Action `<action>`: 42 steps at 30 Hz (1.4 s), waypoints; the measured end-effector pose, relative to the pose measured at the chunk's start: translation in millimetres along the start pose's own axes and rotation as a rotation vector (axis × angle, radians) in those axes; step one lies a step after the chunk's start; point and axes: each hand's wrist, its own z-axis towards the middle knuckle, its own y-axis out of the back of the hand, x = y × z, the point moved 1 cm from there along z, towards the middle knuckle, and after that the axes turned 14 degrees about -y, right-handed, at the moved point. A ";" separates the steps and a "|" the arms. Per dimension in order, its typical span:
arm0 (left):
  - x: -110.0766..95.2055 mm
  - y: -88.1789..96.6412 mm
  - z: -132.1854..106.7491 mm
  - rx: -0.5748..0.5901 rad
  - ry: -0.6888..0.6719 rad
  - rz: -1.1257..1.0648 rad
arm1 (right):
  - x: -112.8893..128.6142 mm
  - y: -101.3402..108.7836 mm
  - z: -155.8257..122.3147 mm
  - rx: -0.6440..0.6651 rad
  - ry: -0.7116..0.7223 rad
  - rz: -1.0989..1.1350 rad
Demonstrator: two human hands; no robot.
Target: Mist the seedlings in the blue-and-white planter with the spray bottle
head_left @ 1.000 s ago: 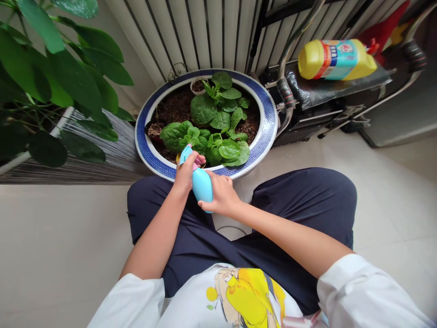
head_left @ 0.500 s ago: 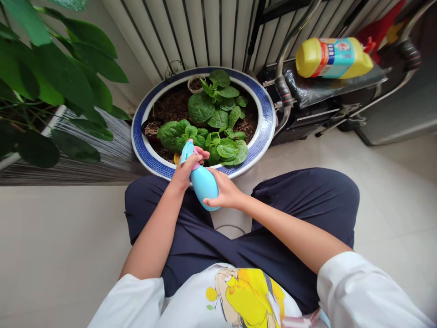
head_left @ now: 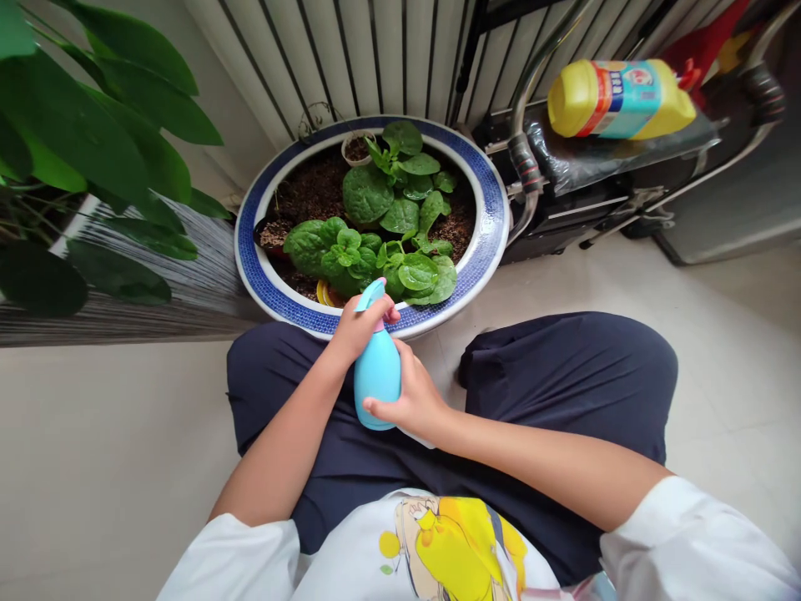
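Note:
A light blue spray bottle (head_left: 378, 376) with a pink collar stands nearly upright between my knees. My left hand (head_left: 363, 324) is closed around its neck and trigger head, the fingers partly hidden behind it. Lower down, my right hand (head_left: 416, 394) wraps the bottle's body, thumb across the front. Just beyond the nozzle is a large round planter (head_left: 490, 221) with a blue patterned rim. Wet-looking green leafy plants (head_left: 369, 196) grow in its dark soil (head_left: 306, 185).
To the left stands a big-leaved plant (head_left: 106, 125) in a ribbed pot. A yellow bottle (head_left: 619, 98) lies on a folded metal-framed cart (head_left: 526, 171) at the right. A white radiator (head_left: 388, 58) runs behind the planter. A small white cup (head_left: 357, 150) sits in the soil.
Both hands have brought the spray bottle back toward my body and slightly right, away from the leaves. The bottle is now more upright. Its grip looks the same.

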 end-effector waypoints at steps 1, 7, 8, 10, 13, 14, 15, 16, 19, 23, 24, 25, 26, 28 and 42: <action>2.6 -2.4 -0.5 0.015 0.023 0.013 | -0.7 -2.2 -4.1 0.005 -0.039 0.025; 7.1 -10.3 -0.3 0.097 0.086 0.025 | -0.6 -3.1 -11.8 0.022 -0.135 0.072; 6.8 -10.5 0.0 0.107 0.079 0.016 | -0.1 -2.6 -12.5 0.023 -0.141 0.078; 7.0 -10.8 0.3 0.129 0.072 0.000 | 0.3 -2.3 -13.8 0.021 -0.151 0.088; 9.1 -11.5 -0.1 0.151 0.077 -0.022 | -0.6 -2.8 -14.8 0.016 -0.154 0.096; 10.0 -11.8 -0.4 0.149 0.082 -0.032 | -1.3 -3.1 -14.7 0.012 -0.154 0.096; 10.8 -12.2 -0.7 0.144 0.088 -0.045 | -1.9 -3.3 -14.6 0.008 -0.154 0.094; 11.4 -12.7 -1.1 0.137 0.094 -0.056 | -2.6 -3.4 -14.3 0.004 -0.152 0.091; 11.3 -14.5 -1.3 0.129 0.090 -0.074 | -4.1 -3.4 -13.3 -0.002 -0.143 0.082; 7.9 -18.2 0.8 0.123 0.051 -0.122 | -3.9 -2.2 -11.2 -0.023 -0.133 0.061; 7.0 -19.0 1.4 0.116 0.047 -0.139 | -3.6 -1.8 -10.6 -0.031 -0.132 0.055; 6.2 -19.7 1.9 0.105 0.046 -0.154 | -3.2 -1.3 -9.9 -0.036 -0.133 0.049; 5.7 -20.2 2.3 0.094 0.048 -0.165 | -2.8 -1.0 -9.3 -0.037 -0.136 0.045; 5.2 -20.7 2.5 0.084 0.057 -0.162 | -2.3 -0.4 -8.5 -0.030 -0.144 0.042; 7.1 -18.3 1.5 0.085 0.070 -0.037 | -2.7 -0.7 -9.8 -0.013 -0.151 0.030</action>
